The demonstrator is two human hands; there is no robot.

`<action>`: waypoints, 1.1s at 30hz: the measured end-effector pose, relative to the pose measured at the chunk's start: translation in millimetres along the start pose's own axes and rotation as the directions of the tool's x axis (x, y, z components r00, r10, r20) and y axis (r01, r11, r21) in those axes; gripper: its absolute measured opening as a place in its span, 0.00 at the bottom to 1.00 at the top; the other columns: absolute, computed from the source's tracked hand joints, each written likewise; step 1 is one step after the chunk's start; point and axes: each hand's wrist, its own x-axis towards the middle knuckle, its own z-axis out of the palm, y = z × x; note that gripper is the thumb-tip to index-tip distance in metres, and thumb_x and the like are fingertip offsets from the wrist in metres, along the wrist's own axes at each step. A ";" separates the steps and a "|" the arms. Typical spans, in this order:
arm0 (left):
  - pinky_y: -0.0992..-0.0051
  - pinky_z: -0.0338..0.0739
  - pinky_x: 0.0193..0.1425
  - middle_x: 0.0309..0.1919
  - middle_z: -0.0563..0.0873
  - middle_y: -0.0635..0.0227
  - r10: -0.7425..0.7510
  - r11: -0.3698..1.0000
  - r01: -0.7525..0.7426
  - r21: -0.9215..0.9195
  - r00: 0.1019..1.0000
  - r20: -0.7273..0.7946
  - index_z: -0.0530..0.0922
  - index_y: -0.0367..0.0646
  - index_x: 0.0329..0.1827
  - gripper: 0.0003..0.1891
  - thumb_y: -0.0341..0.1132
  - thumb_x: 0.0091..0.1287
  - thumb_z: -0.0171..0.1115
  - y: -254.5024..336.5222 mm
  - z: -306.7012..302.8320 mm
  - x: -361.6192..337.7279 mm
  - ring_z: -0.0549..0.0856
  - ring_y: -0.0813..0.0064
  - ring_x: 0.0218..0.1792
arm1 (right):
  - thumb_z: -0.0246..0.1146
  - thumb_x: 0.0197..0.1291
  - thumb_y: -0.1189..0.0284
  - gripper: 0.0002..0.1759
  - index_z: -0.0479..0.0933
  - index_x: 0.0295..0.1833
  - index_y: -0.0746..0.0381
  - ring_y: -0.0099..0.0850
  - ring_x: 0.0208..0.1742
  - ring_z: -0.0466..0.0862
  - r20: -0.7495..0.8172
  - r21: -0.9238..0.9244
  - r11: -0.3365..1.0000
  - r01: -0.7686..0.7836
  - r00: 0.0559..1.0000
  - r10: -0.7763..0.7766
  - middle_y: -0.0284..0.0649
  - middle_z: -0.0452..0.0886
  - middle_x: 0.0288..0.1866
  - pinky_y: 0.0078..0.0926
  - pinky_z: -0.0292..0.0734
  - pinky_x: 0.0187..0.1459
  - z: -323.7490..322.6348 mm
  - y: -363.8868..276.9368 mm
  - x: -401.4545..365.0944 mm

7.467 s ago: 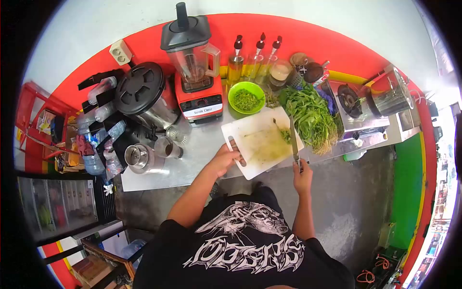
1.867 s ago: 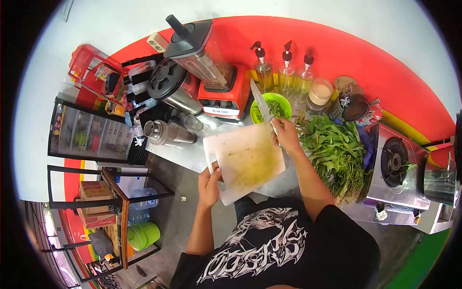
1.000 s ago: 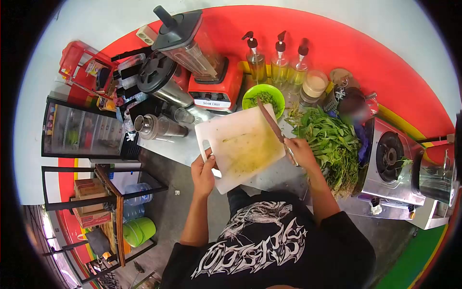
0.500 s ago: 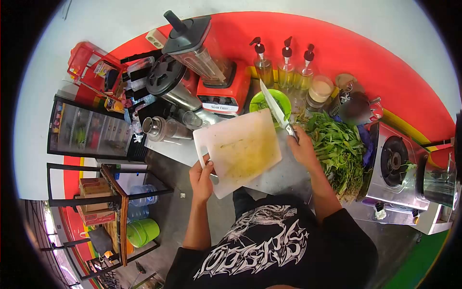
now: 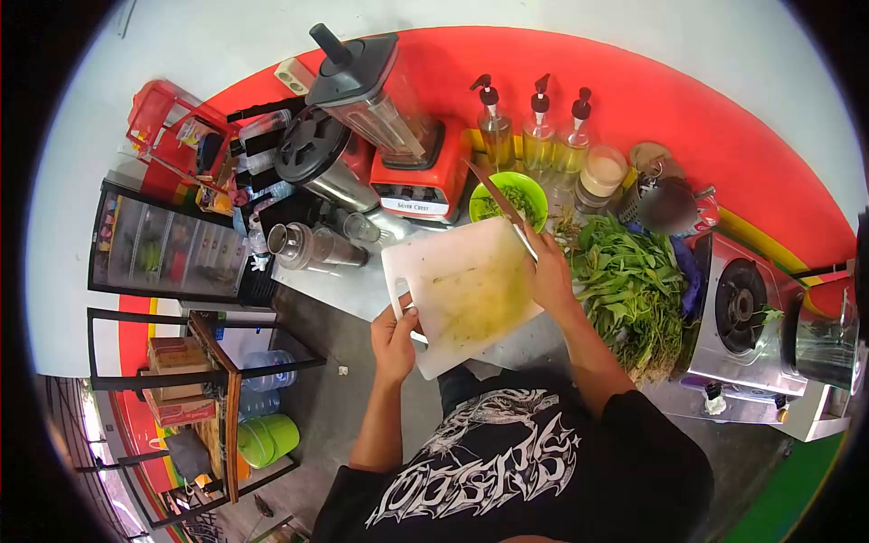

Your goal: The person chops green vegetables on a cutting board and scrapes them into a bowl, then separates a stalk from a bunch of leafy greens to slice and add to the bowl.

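The white cutting board [image 5: 466, 294] is in front of the person, its far edge overlapping the near rim of the lime-green bowl [image 5: 536, 188] from this view; whether the 2 touch cannot be told. Its near left corner juts past the edge of the steel counter [image 5: 525, 351], so steady support from the handle side seems to matter most. Green juice stains and a few dark scraps lie on its face. The kitchen knife [image 5: 503, 201] slants over the board's far right corner, its tip reaching above the bowl of chopped greens [image 5: 514, 204]. Good handling here probably means keeping the blade low and flat against the board, the edge turned from the body, and working well apart from the fingers on the handle slot. A slack grip could let the board tip or knock the bowl.

The left hand [image 5: 395, 344] pinches the board at its slot, thumb on top and fingers curled through from beneath, the forearm rising nearly straight from the body. The right hand [image 5: 549, 273] is wrapped around the knife's handle beside the board's right edge; how its fingers sit underneath is hidden. Its forearm angles inward from the lower right, passing just beside the leafy bunch [image 5: 631, 281].
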 end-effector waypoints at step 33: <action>0.76 0.83 0.35 0.32 0.88 0.66 -0.065 0.990 0.061 0.124 0.997 0.034 0.80 0.31 0.66 0.20 0.28 0.75 0.53 37.8 -16.0 31.1 0.86 0.80 0.29 | 0.67 0.65 0.74 0.21 0.81 0.64 0.64 0.48 0.39 0.84 -0.067 0.031 0.997 0.073 0.995 -0.070 0.52 0.83 0.43 0.39 0.80 0.43 -31.6 13.1 -43.6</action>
